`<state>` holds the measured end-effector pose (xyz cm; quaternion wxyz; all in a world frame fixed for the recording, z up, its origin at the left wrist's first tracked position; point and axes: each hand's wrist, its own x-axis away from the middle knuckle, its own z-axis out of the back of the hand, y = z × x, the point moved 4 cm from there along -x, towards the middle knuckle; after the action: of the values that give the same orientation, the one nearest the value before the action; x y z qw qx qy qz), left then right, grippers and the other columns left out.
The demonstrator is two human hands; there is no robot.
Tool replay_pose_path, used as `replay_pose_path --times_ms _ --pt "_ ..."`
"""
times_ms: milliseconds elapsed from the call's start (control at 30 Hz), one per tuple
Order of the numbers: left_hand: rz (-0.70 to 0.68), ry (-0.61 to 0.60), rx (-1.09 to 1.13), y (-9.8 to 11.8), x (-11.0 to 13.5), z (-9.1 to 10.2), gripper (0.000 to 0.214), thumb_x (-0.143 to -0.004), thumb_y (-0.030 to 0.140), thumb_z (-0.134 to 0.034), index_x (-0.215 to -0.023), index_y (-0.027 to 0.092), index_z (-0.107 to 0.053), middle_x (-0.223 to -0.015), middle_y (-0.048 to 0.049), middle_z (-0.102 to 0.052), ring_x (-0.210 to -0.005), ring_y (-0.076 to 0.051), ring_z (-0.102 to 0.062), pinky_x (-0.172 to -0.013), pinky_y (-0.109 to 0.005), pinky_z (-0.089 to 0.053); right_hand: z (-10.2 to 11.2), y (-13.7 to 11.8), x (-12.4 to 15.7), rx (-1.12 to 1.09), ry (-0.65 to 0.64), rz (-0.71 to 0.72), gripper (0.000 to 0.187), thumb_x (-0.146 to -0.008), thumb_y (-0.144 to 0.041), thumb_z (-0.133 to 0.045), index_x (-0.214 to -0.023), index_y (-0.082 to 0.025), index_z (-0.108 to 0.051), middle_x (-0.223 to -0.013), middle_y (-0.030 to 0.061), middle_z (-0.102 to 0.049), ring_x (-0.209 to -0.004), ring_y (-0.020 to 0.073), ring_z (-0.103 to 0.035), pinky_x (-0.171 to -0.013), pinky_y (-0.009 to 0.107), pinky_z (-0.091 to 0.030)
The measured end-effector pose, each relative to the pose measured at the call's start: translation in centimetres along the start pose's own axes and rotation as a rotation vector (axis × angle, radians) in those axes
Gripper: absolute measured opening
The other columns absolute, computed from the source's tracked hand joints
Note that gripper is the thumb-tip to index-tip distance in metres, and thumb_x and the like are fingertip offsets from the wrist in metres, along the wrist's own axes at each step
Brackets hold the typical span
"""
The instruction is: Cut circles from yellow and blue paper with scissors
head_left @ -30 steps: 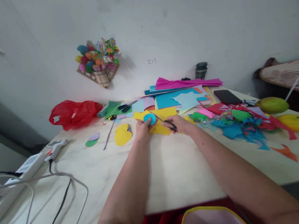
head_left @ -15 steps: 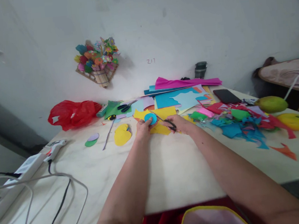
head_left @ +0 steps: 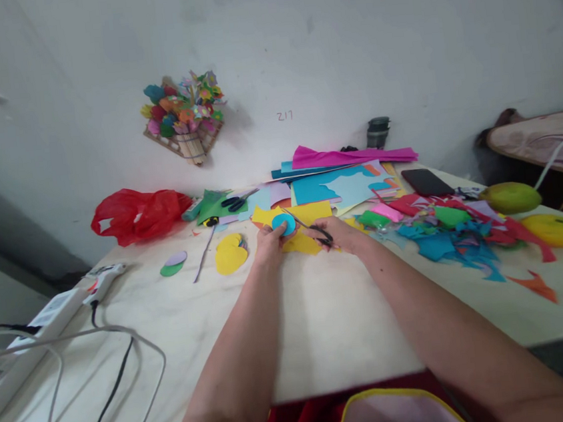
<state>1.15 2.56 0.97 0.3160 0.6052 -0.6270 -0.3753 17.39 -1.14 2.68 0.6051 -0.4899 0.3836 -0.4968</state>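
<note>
Between the thumb and fingers of my left hand (head_left: 269, 240) is a round blue paper disc (head_left: 284, 223), laid against a sheet of yellow paper (head_left: 308, 243). My right hand (head_left: 340, 233) grips dark-handled scissors (head_left: 320, 234), whose blades point left toward the disc's edge. Whether the blades are apart or together is too small to tell. Left of my hands lie cut yellow rounded pieces (head_left: 230, 254) in a loose pile. Farther left, a lilac oval (head_left: 178, 257) partly covers a green one (head_left: 171, 269).
Colored paper sheets (head_left: 309, 188) and a second pair of scissors (head_left: 235, 202) lie at the back. Paper scraps (head_left: 445, 234), a phone (head_left: 427, 182) and mangoes (head_left: 511, 197) are on the right. A red plastic bag (head_left: 136, 216), power strip (head_left: 46, 323) and cables (head_left: 161, 364) occupy the left.
</note>
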Motion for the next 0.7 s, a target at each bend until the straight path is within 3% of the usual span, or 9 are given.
replay_pose_path --times_ms 700 --pt "0.021 -0.01 0.011 -0.13 0.1 -0.13 0.021 -0.062 0.014 -0.082 -0.076 0.011 -0.068 -0.079 -0.0099 -0.074 -0.092 -0.029 -0.074 -0.086 -0.039 -0.061 0.0 -0.37 0.29 0.005 0.007 -0.009 0.031 -0.078 -0.034 -0.074 -0.064 -0.017 -0.053 -0.048 -0.0042 -0.051 -0.033 0.0056 -0.041 -0.032 0.02 -0.019"
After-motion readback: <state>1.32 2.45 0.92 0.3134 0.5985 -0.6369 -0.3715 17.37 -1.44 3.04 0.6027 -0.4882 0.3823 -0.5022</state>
